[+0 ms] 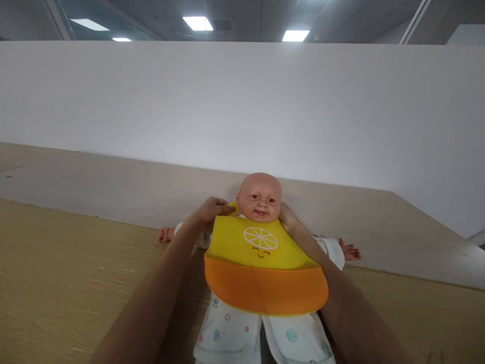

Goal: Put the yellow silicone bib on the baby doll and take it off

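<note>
A bald baby doll (259, 194) in a white patterned outfit (229, 328) lies on its back, arms spread to both sides. Over its chest is a yellow bib (227, 237) with an orange catch pocket (265, 288) and a printed citrus slice. At the left of the doll's neck, my left hand (214, 208) pinches a yellow neck strap of the bib. My right hand (288, 215) is at the other side of the neck, its fingers hidden behind the doll's head, so what they hold does not show.
Under the doll is a wooden surface (76, 253), with a paler strip (113, 182) running along its back. A white wall panel (242, 106) stands right behind the doll's head. Ceiling lights (197, 23) show above the panel.
</note>
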`<control>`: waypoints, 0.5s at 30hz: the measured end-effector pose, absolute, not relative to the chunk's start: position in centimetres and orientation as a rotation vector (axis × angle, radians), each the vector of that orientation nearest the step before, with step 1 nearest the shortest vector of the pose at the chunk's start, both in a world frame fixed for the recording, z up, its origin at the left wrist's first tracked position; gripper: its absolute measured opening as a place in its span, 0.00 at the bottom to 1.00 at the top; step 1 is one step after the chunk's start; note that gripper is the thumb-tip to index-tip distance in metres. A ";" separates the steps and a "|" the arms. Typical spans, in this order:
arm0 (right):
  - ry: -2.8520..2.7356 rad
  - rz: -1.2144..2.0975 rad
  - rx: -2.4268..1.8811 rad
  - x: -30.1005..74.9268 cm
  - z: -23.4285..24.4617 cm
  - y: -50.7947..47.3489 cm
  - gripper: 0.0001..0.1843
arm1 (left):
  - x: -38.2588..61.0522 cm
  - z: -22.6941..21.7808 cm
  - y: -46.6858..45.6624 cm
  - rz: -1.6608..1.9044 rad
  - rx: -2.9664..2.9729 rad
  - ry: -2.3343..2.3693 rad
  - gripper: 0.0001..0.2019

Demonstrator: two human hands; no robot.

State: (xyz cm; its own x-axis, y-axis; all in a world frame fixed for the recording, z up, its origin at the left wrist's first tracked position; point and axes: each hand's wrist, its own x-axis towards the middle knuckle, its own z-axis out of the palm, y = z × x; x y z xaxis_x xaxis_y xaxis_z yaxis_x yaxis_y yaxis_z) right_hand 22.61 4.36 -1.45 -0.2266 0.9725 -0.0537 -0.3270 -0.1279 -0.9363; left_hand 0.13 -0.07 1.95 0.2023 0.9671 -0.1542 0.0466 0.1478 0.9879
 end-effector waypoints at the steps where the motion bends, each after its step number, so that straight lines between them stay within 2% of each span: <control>1: -1.021 1.604 -0.902 22.6 -1.4 4.3 0.09 | 0.0 1.9 0.0 0.912 1.260 1.189 0.14; 9: -0.982 1.633 -0.905 22.6 -1.1 4.2 0.07 | -0.3 1.8 0.2 0.827 1.458 1.413 0.22; 15: -0.958 1.689 -0.874 22.4 -0.7 3.9 0.07 | -0.4 1.6 -0.2 0.942 1.202 1.183 0.17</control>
